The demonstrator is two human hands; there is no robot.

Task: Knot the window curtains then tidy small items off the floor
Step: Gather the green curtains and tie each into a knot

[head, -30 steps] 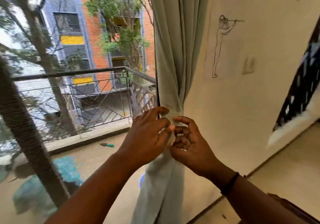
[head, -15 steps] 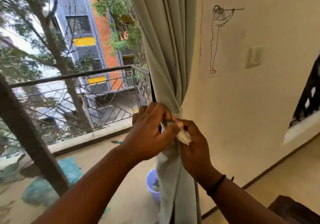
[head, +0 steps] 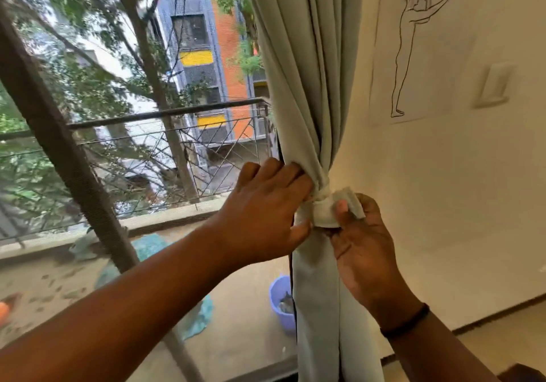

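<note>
The pale grey-green fabric curtain (head: 307, 86) hangs at the right edge of the window, right where the glass meets the cream wall (head: 443, 204), and it's bunched tight about halfway down into a knot (head: 323, 204). Above the knot the folds fan out; below it the cloth drops straight toward the floor.

The left hand (head: 266, 213) is on the window side of the knot, fingers curled into the gathered fabric with the thumb tucked under. The right hand (head: 362, 242) is on the wall side, thumb and fingers pinching the short loose end of cloth that sticks out of the knot. There's a thin black band (head: 406, 322) on that wrist.

No readable writing or labels anywhere. On the wall there's a black line drawing (head: 413, 47) of a standing figure holding something long up at face level, plus a cream wall switch plate (head: 495, 84) beside it.

Through the glass: a small lilac plastic tub (head: 280, 302) on the balcony floor, partly hidden by the curtain, a teal cloth (head: 153, 245) lying flat, a dark metal balcony railing (head: 165, 127), trees, and an orange, grey and yellow apartment block (head: 204, 56). A dark brown diagonal bar (head: 59, 145) cuts across the view at left.
</note>
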